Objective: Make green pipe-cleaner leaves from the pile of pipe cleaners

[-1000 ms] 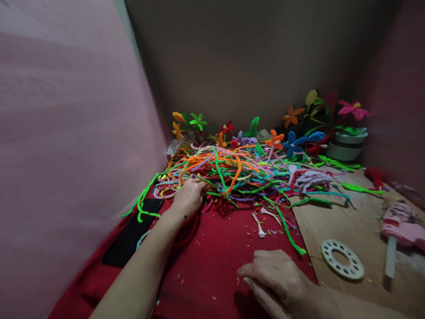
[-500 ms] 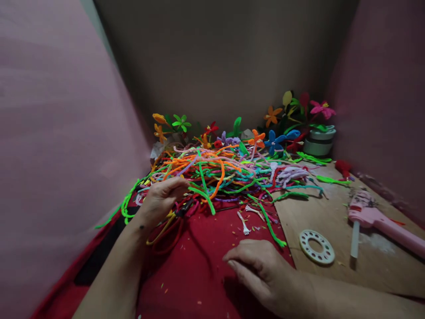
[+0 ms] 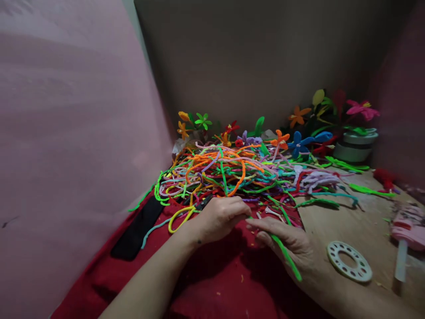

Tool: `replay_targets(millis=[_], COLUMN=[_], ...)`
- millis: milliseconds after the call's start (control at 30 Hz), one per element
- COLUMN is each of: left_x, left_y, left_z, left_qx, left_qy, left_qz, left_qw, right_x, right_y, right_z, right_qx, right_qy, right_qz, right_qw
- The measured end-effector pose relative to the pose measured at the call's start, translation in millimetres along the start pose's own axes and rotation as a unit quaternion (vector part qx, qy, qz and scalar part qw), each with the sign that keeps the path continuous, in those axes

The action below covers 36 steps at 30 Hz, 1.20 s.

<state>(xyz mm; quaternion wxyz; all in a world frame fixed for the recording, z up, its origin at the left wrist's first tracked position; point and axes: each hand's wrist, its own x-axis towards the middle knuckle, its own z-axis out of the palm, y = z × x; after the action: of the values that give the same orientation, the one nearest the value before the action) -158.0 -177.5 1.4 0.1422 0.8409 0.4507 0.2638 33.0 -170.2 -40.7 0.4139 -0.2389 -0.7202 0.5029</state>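
A bright green pipe cleaner (image 3: 286,258) runs from between my two hands and slants down across my right hand, its free end toward me. My left hand (image 3: 224,218) is closed in a pinch at its far end; the fingertips are mostly hidden behind the hand. Fingers and thumb of my right hand (image 3: 292,248) close around the same piece, its tips touching or nearly touching the left ones. Just beyond both hands lies a tangled heap of coloured pipe cleaners (image 3: 212,170). Yellow-handled scissors (image 3: 181,219) rest beside my left wrist.
A black phone-like slab (image 3: 137,232) lies on the red cloth (image 3: 212,288) at left. To the right, a white ring with holes (image 3: 349,261) and a pink glue gun (image 3: 410,232) sit on a wooden board (image 3: 318,221). Pipe-cleaner flowers (image 3: 299,144) and a pot (image 3: 353,148) stand behind.
My left hand has moved right and toward me with the green pipe cleaner. My right hand has risen to meet it and closed on the piece. The view has swung left.
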Motion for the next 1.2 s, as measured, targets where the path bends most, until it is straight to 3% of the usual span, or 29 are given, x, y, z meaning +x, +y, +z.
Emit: replay_targets(millis=[167,267,367,533,633,767,867,967,1033,1100,1200], left_x=[-2.9,-5.5,-6.9,-8.2,-8.6,-4.2,3.8,10.2,11.0,9.2,5.8], left_y=[-17.6,-30.9,-35.3,-29.0,-25.3,-20.8,-15.4,-9.6,-6.8,-5.0,-3.9], left_z=[-9.7,-27.8,-45.1,-56.3,-53.5,-44.2,-39.3,-40.8,-43.7,-45.7,-44.5], left_qx=[0.06,0.105,0.125,-0.008,-0.133,-0.355,-0.525,-0.632,-0.682,-0.728,-0.76], left_qy=[0.027,0.065,0.099,0.13,0.175,0.276,0.358,0.428,0.441,0.414,0.345], left_qz=[-0.032,-0.06,-0.073,-0.122,-0.189,-0.212,-0.201,-0.23,-0.217,-0.173,-0.147], left_qw=[0.997,0.991,0.984,0.984,0.957,0.868,0.746,0.604,0.541,0.519,0.531], right_x=[2.4,13.9,27.4,37.9,40.0,42.8,41.2,33.1,24.2,14.1,1.0], right_y=[-16.3,-14.8,-8.3,-4.0,-4.5,-5.0,-9.7,-22.4,-34.5,-47.4,-64.2], right_z=[-9.3,-18.1,-27.1,-33.7,-36.3,-40.3,-37.7,-30.1,-24.7,-20.1,-13.2], right_qx=[-0.002,0.08,0.208,0.37,0.411,0.459,0.474,0.43,0.358,0.257,0.106], right_qy=[0.087,0.139,0.219,0.197,0.192,0.175,0.129,0.058,0.015,-0.062,-0.162], right_qz=[0.051,0.107,0.131,0.144,0.15,0.148,0.139,0.07,0.005,-0.041,-0.115], right_qw=[0.995,0.981,0.944,0.896,0.879,0.858,0.86,0.898,0.934,0.964,0.974])
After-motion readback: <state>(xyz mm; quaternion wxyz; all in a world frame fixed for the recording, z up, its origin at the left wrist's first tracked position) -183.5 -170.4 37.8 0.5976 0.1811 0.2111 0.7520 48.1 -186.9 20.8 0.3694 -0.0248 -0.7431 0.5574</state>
